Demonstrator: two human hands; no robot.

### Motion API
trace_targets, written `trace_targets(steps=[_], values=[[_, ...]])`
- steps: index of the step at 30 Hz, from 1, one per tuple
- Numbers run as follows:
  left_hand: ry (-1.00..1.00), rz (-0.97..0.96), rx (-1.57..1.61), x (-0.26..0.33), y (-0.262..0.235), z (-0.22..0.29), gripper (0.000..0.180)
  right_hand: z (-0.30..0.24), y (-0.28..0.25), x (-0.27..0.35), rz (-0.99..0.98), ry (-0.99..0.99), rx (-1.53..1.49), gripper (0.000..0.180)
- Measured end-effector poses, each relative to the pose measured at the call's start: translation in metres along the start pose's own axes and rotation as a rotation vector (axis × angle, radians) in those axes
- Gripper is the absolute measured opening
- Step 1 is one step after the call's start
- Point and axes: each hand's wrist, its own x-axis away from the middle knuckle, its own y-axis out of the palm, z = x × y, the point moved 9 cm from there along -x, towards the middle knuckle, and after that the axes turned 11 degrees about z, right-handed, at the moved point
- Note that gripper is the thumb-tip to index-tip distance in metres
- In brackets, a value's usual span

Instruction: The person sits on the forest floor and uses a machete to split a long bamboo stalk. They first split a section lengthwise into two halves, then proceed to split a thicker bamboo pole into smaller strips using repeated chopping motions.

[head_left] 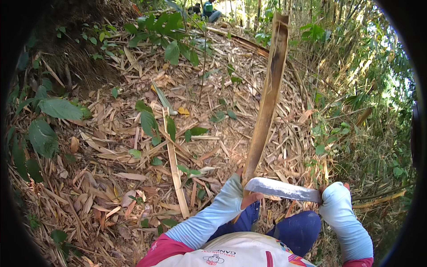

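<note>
A long split piece of bamboo [267,100], brown with a hollow inner face, stands tilted up and away from me. Near its lower end my left hand [236,191] is closed round it, the thumb showing on the near side. In my right hand [334,194] is a machete [284,189], gripped by its handle, which the fingers mostly hide. Its broad grey blade points left, and the tip lies at the bamboo just by my left hand. Whether the edge touches the bamboo I cannot tell. Light blue sleeves cover both forearms and much of the hands.
A thin pale bamboo strip [175,167] lies on the leaf-littered ground to the left. Leafy plants [55,109] grow at the left, and dense undergrowth [356,133] stands at the right. My knees [297,229] are below the blade. Someone in dark clothing [211,12] appears at the far top.
</note>
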Motion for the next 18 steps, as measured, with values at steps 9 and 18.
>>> trace_targets(steps=[9,18], values=[[0.023,0.053,0.110,0.003,-0.012,0.008,0.082,-0.005,0.018,-0.005,-0.049,0.019,-0.091,0.016],[0.104,0.073,-0.023,-0.005,-0.025,0.009,0.088,-0.019,0.002,0.002,0.124,-0.047,-0.242,0.020]])
